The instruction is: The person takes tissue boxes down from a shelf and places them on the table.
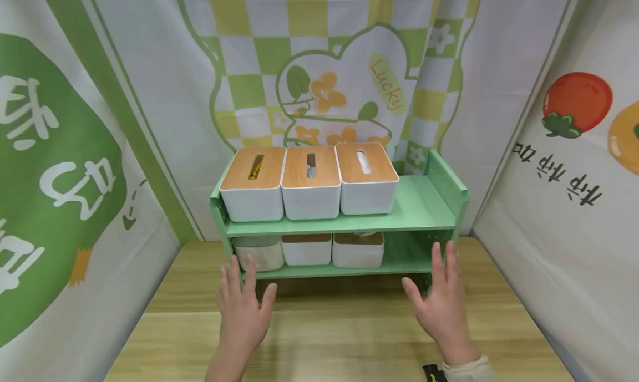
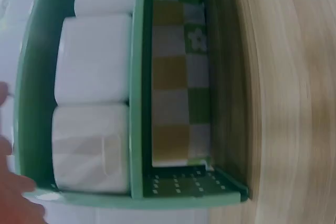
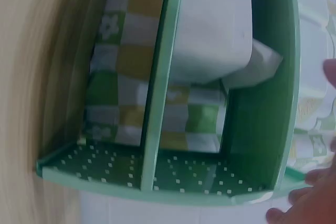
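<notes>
Both hands are held up with fingers spread, and neither holds anything. The left hand point(image 1: 244, 315) is in front of the left end of a green two-tier shelf point(image 1: 419, 204); the right hand point(image 1: 441, 310) is before its right end. Three white boxes with wooden slotted lids stand side by side on the upper tier: a left box point(image 1: 253, 204), a middle box point(image 1: 310, 203) and a right box point(image 1: 368, 198). Below them are a cream box point(image 1: 264, 253) and two white boxes, one in the middle point(image 1: 307, 251) and one farther right point(image 1: 357, 254). White tissue point(image 3: 262, 66) sticks out of the lower right one.
The shelf stands at the back of a wooden table point(image 1: 344, 326). Behind it hangs a checked curtain point(image 1: 309, 38), with printed fabric walls point(image 1: 564, 215) on both sides. Perforated end panels point(image 3: 205, 174) close the shelf's sides. A dark band point(image 1: 433, 372) shows by the right sleeve.
</notes>
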`<move>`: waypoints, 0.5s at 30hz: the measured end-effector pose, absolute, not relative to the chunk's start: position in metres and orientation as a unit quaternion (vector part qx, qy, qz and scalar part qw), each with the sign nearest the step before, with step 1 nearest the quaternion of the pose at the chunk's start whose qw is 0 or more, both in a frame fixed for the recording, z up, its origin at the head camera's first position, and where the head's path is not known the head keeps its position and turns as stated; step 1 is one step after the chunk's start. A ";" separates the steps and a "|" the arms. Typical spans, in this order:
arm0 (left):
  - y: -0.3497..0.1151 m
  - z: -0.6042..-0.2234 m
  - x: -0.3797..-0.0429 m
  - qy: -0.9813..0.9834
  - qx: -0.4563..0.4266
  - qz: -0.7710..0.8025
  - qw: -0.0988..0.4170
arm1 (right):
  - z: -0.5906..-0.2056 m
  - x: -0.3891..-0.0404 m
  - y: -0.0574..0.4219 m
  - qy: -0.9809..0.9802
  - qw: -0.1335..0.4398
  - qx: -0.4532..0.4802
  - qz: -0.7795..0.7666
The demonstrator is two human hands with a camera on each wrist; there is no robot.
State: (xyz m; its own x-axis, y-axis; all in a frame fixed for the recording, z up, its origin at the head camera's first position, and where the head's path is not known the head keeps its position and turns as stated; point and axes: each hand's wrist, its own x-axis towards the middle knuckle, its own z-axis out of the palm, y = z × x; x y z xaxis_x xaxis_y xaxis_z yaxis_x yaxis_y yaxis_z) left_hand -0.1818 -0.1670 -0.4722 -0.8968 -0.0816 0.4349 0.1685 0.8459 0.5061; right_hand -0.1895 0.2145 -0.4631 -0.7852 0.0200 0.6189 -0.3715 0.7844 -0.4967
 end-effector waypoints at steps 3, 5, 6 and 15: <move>-0.177 -0.477 -0.192 -0.892 -0.056 -0.315 0.320 | -0.461 -0.198 0.225 -0.863 0.357 0.123 0.335; -0.184 -0.479 -0.199 -0.866 -0.077 -0.331 0.368 | -0.459 -0.204 0.232 -0.847 0.381 0.142 0.343; -0.187 -0.479 -0.203 -0.854 -0.087 -0.337 0.386 | -0.457 -0.208 0.235 -0.842 0.389 0.149 0.344; -0.211 -0.472 -0.226 -0.769 -0.186 -0.409 0.456 | -0.438 -0.231 0.248 -0.842 0.383 0.130 0.358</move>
State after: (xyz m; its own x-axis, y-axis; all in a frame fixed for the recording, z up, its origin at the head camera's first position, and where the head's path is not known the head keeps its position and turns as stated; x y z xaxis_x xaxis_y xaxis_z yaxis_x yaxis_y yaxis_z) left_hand -0.2259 -0.2106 -0.4725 -0.5156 -0.0864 0.8524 0.6587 0.5962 0.4589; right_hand -0.2307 0.2484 -0.4382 -0.6731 0.0548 0.7375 -0.4928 0.7103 -0.5026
